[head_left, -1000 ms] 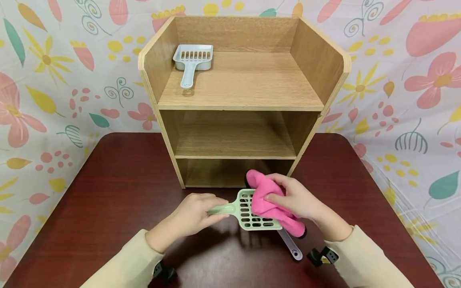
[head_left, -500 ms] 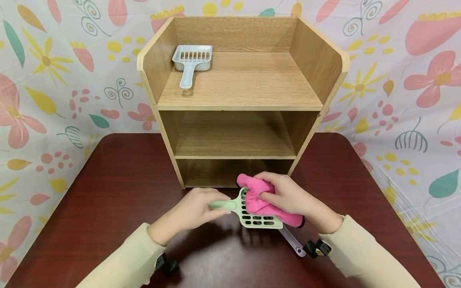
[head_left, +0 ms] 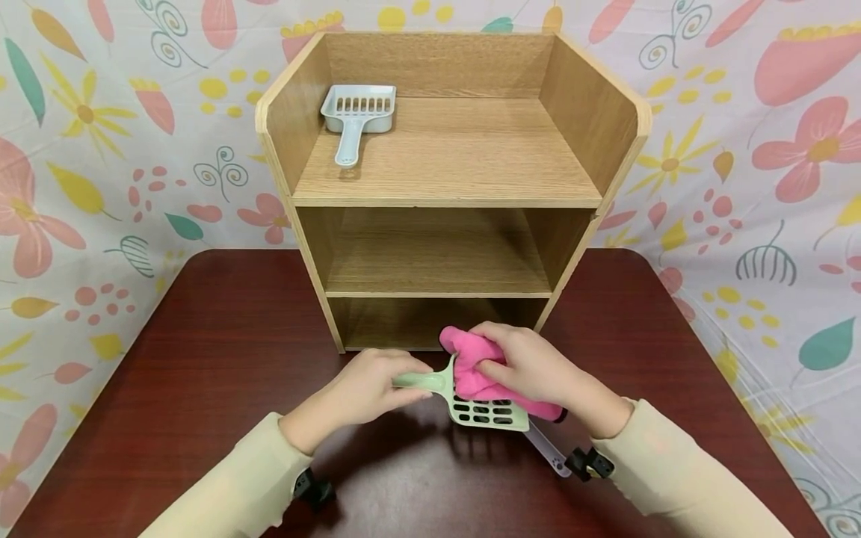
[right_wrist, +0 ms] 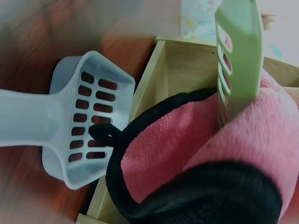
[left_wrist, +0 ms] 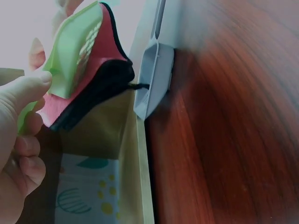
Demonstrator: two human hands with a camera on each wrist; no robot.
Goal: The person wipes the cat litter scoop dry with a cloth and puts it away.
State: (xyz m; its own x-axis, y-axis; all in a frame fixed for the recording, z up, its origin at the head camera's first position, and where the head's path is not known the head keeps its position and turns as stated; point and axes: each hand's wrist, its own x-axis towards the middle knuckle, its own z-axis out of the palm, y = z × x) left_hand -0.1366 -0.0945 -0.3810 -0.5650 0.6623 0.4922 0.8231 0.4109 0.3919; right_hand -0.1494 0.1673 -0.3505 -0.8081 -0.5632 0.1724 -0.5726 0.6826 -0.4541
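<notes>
Floral cloth backdrop (head_left: 101,149), pink and yellow blooms on white, hangs behind a dark red-brown wooden desk (head_left: 202,351). At the back of the desk stands a light oak three-tier open shelf unit (head_left: 578,119); on its top tier, far left corner, lies a pale blue-grey slotted plastic scoop (head_left: 356,112), handle pointing toward the person. Person seated at the near edge, cream sleeves, a dark strap mount at each wrist. Left hand (head_left: 366,392) has its fingers curled round the handle of a pale green slotted plastic scoop (head_left: 484,411), held just above the desk in front of the lowest shelf opening, slotted pan pointing right. Right hand (head_left: 531,366) clutches a bright pink plush cloth with black trim (head_left: 467,366), fingers bunched into it, pressing the cloth down onto the green scoop's pan so that it covers the upper part of the slots. The right wrist view shows the pink cloth wrapped against the green scoop's edge, black hem looping below. A second pale lilac-grey slotted plastic scoop (right_wrist: 88,121) lies on the desk under the right hand, touching the base of the shelf unit; in the head view only its handle end (head_left: 548,456) pokes out toward the person beside the right wrist.
</notes>
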